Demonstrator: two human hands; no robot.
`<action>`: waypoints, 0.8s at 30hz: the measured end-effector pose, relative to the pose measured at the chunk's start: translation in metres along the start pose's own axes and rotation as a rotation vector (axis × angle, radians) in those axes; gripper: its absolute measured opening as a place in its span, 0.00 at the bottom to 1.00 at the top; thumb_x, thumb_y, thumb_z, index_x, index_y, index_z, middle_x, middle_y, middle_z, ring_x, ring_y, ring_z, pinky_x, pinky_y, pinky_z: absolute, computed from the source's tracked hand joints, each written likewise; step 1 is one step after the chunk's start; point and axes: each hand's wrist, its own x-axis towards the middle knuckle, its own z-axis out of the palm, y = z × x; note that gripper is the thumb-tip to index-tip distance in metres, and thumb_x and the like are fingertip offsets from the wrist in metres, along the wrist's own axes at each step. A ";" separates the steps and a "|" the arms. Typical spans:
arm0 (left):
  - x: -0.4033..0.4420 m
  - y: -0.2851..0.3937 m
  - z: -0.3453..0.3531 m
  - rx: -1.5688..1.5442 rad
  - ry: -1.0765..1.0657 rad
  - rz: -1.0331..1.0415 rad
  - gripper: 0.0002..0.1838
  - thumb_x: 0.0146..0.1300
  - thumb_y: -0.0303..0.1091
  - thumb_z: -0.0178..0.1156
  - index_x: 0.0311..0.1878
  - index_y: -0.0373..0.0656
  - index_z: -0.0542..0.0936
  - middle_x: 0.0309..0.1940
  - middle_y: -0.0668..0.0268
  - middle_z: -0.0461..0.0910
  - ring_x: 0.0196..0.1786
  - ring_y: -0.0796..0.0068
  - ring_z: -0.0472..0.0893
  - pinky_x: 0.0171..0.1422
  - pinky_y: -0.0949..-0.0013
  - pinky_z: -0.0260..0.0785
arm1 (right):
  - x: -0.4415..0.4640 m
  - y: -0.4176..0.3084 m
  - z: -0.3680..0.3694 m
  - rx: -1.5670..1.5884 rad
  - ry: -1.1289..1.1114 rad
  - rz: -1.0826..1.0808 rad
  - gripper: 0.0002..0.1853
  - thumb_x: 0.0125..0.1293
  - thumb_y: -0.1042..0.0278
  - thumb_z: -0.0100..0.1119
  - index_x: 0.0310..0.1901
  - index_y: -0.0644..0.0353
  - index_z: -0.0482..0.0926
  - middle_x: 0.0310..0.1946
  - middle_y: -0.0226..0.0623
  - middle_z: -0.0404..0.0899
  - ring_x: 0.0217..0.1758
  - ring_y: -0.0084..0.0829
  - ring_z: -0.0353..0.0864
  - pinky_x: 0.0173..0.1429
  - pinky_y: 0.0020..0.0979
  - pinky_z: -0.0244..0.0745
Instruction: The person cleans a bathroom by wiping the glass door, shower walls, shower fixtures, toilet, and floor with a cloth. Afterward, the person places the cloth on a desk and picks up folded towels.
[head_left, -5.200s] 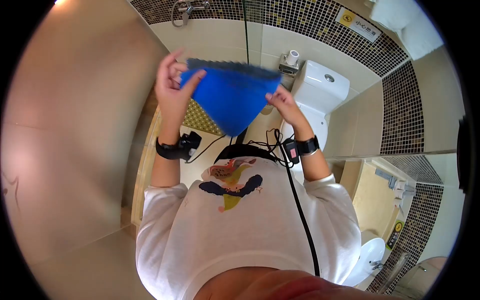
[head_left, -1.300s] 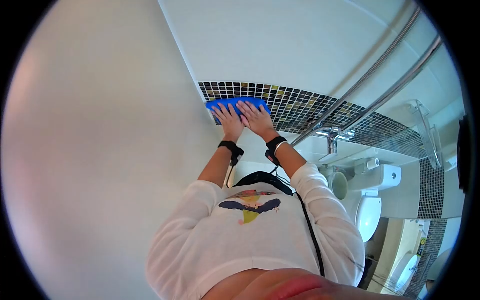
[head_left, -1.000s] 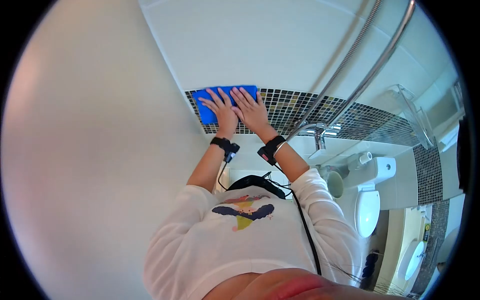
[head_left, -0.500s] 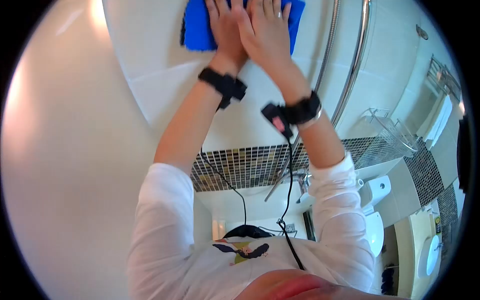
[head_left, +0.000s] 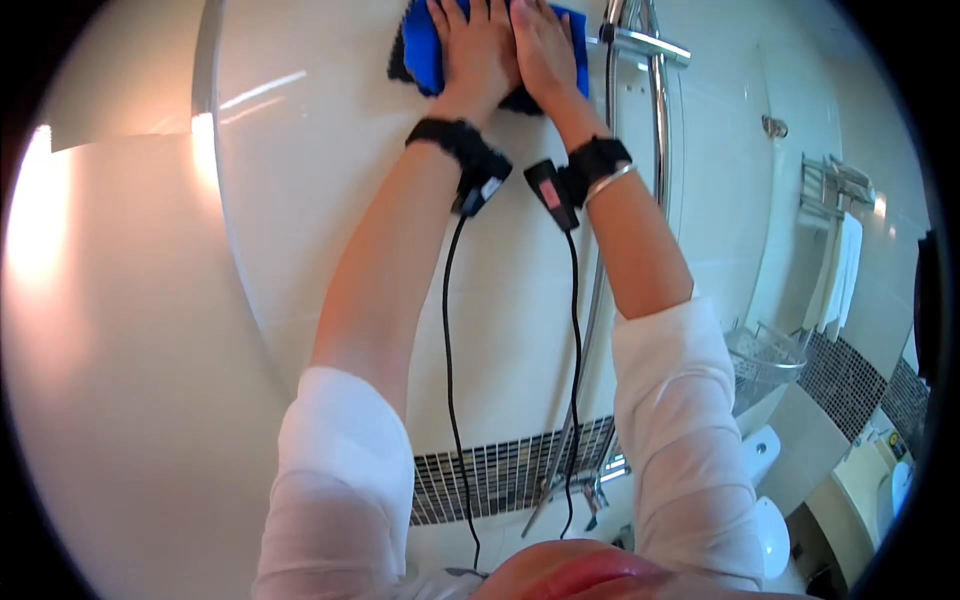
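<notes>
At the top of the view, a blue cloth point(head_left: 424, 52) with a black underside is spread against the pale tiled wall point(head_left: 350, 150). My left hand point(head_left: 482, 55) presses flat on it, fingers spread and stretched upward. Beside it my right hand point(head_left: 543, 50) also rests on the cloth, fingers extended and angled toward the left hand. The uppermost fingertips come close to the frame's edge. Each wrist wears a black strap with a small device, the left device point(head_left: 483, 185) and the right device point(head_left: 552, 195), and a dark cable hangs from each.
Just right of the hands runs a chrome shower rail point(head_left: 660, 130) with a bracket point(head_left: 650, 45) and hose. A wire basket point(head_left: 765, 355), a towel point(head_left: 845, 270) on a rack and a toilet point(head_left: 770, 535) are further right. Below is a mosaic strip point(head_left: 500, 480) above a faucet point(head_left: 597, 500).
Both hands and the cloth have moved higher up the wall, with the arms stretched further. The view has shifted upward, and the shower rail's bracket now shows.
</notes>
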 end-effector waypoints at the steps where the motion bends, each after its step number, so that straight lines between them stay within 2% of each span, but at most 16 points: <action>1: -0.003 0.001 -0.009 0.020 0.010 -0.050 0.28 0.60 0.43 0.44 0.64 0.47 0.61 0.65 0.54 0.54 0.66 0.37 0.50 0.69 0.46 0.36 | -0.004 -0.001 0.004 0.006 0.044 -0.002 0.26 0.68 0.53 0.30 0.62 0.58 0.61 0.65 0.38 0.56 0.68 0.41 0.51 0.69 0.48 0.37; 2: -0.009 0.000 -0.010 0.024 0.017 -0.023 0.28 0.60 0.44 0.44 0.63 0.43 0.63 0.64 0.52 0.56 0.66 0.40 0.51 0.70 0.47 0.34 | -0.007 -0.002 0.007 0.011 0.091 -0.009 0.26 0.67 0.53 0.32 0.61 0.59 0.63 0.64 0.38 0.58 0.68 0.41 0.53 0.69 0.48 0.37; 4: -0.020 0.001 -0.013 0.015 -0.029 -0.065 0.31 0.58 0.44 0.47 0.66 0.47 0.57 0.67 0.57 0.51 0.68 0.46 0.48 0.70 0.48 0.34 | -0.016 -0.014 0.004 -0.199 0.017 0.000 0.26 0.68 0.53 0.27 0.61 0.56 0.64 0.65 0.37 0.56 0.68 0.40 0.52 0.70 0.48 0.36; 8: -0.061 0.016 -0.057 -0.004 -0.093 -0.114 0.29 0.60 0.43 0.44 0.65 0.45 0.59 0.67 0.56 0.51 0.69 0.45 0.46 0.70 0.46 0.32 | -0.060 -0.054 -0.003 -0.285 -0.018 0.028 0.24 0.65 0.57 0.34 0.61 0.55 0.64 0.66 0.37 0.55 0.69 0.40 0.50 0.69 0.50 0.34; 11: -0.114 0.031 -0.095 0.033 -0.244 -0.209 0.31 0.60 0.44 0.45 0.67 0.49 0.56 0.69 0.60 0.47 0.70 0.47 0.45 0.69 0.45 0.31 | -0.112 -0.096 -0.011 -0.306 -0.126 0.074 0.25 0.61 0.58 0.38 0.61 0.55 0.65 0.66 0.36 0.55 0.69 0.39 0.50 0.69 0.51 0.30; 13: -0.159 0.042 -0.123 0.058 -0.405 -0.292 0.31 0.60 0.44 0.44 0.67 0.49 0.55 0.69 0.60 0.45 0.70 0.47 0.43 0.69 0.43 0.29 | -0.154 -0.127 -0.016 -0.290 -0.192 0.110 0.26 0.61 0.59 0.39 0.61 0.56 0.65 0.66 0.36 0.55 0.70 0.39 0.49 0.69 0.51 0.27; 18: -0.308 0.073 -0.183 0.088 -0.634 -0.413 0.30 0.62 0.43 0.43 0.67 0.50 0.55 0.70 0.59 0.43 0.70 0.45 0.40 0.68 0.42 0.28 | -0.287 -0.201 -0.023 -0.176 -0.429 0.235 0.27 0.59 0.58 0.39 0.60 0.56 0.65 0.66 0.36 0.56 0.70 0.37 0.48 0.69 0.50 0.22; 20: -0.367 0.083 -0.212 0.049 -0.607 -0.475 0.29 0.62 0.44 0.41 0.67 0.50 0.56 0.69 0.58 0.46 0.69 0.40 0.44 0.68 0.39 0.31 | -0.341 -0.229 -0.024 -0.160 -0.510 0.162 0.27 0.59 0.57 0.40 0.60 0.56 0.65 0.65 0.35 0.57 0.70 0.37 0.49 0.69 0.50 0.21; 21: -0.393 0.088 -0.225 0.045 -0.628 -0.499 0.27 0.62 0.43 0.41 0.65 0.48 0.59 0.68 0.56 0.47 0.68 0.37 0.44 0.66 0.36 0.32 | -0.364 -0.243 -0.025 -0.186 -0.552 0.144 0.27 0.59 0.54 0.41 0.60 0.53 0.65 0.65 0.33 0.57 0.70 0.35 0.49 0.69 0.49 0.27; 24: -0.487 0.097 -0.260 0.112 -0.583 -0.469 0.27 0.62 0.43 0.43 0.64 0.45 0.59 0.68 0.53 0.46 0.67 0.34 0.42 0.65 0.34 0.33 | -0.439 -0.283 -0.022 -0.154 -0.637 0.049 0.27 0.60 0.53 0.40 0.60 0.53 0.66 0.64 0.36 0.58 0.69 0.38 0.50 0.69 0.50 0.22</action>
